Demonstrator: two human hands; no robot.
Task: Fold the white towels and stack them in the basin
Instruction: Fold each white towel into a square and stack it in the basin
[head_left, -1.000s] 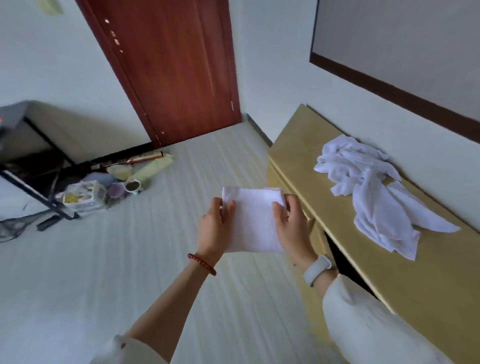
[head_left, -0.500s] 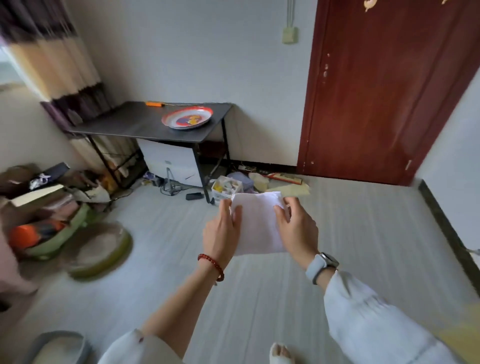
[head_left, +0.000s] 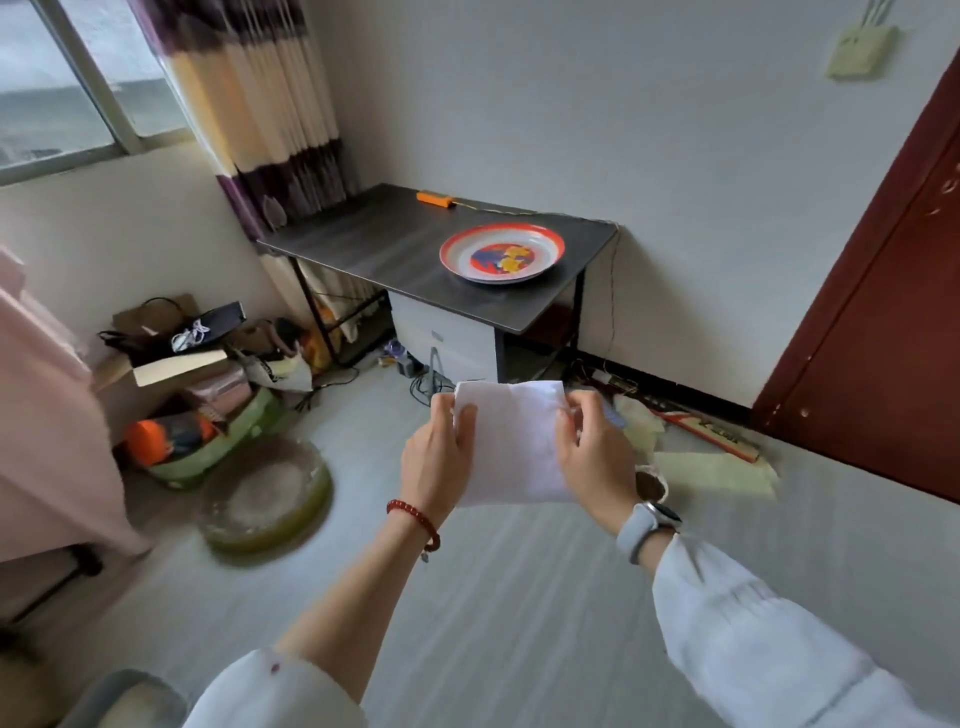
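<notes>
Folded towel (head_left: 511, 441) held in mid-air over the floor, between both hands, well short of the basin (head_left: 503, 253). Left hand (head_left: 436, 462): thumb on the near face, fingers behind, pinching the left edge. Right hand (head_left: 592, 457): fingers curled round the right edge, clamped on the cloth.

Risks, as judgement:
- Only the side edges are pinched; the lower edge hangs free — a loosened pinch on either side would likely let the layers fall open, and the fold would need redoing.
- A drop here lands the towel on the floor, not on a clean surface.
- The basin is wide and shallow, set near the right front corner of the surface (head_left: 384, 244); a careless set-down could leave cloth over the rim or nudge the basin toward the edge.
- Cables and clutter lie on the floor under and beside the surface — trip hazard on approach.

Room: dark surface on a black frame against a white wall, an orange item (head_left: 435, 198) at its back edge. Striped curtain (head_left: 260, 104) and window at left, red-brown door (head_left: 883, 322) at right. Boxes and bags heaped at left; a round green-rimmed mat (head_left: 265, 499) on the floor.
</notes>
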